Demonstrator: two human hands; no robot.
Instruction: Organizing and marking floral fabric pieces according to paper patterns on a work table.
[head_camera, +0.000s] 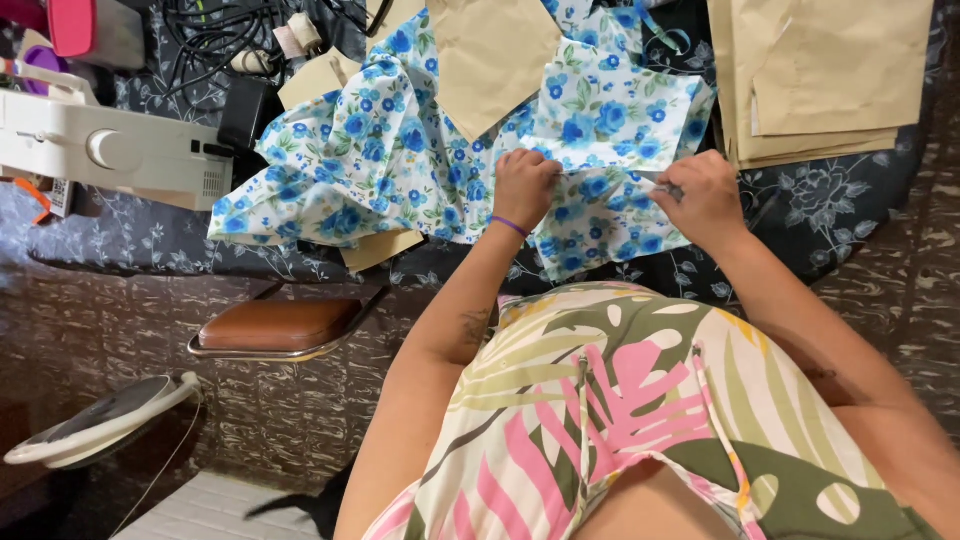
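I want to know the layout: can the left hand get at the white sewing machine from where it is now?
Probably yes, with a long stretch. The left hand grips the blue floral fabric; the white sewing machine sits far to that side. Only fabric and a black box lie between, nothing tall.

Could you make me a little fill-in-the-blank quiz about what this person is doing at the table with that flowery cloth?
1. Both hands pinch the edge of a white fabric printed with ____ flowers.
2. On the left hand's wrist sits a thin ____ band.
3. Left of the fabric stands a white ____ machine.
4. The tan paper pieces lie to the ____ of the right hand.

Missing words: blue; purple; sewing; right
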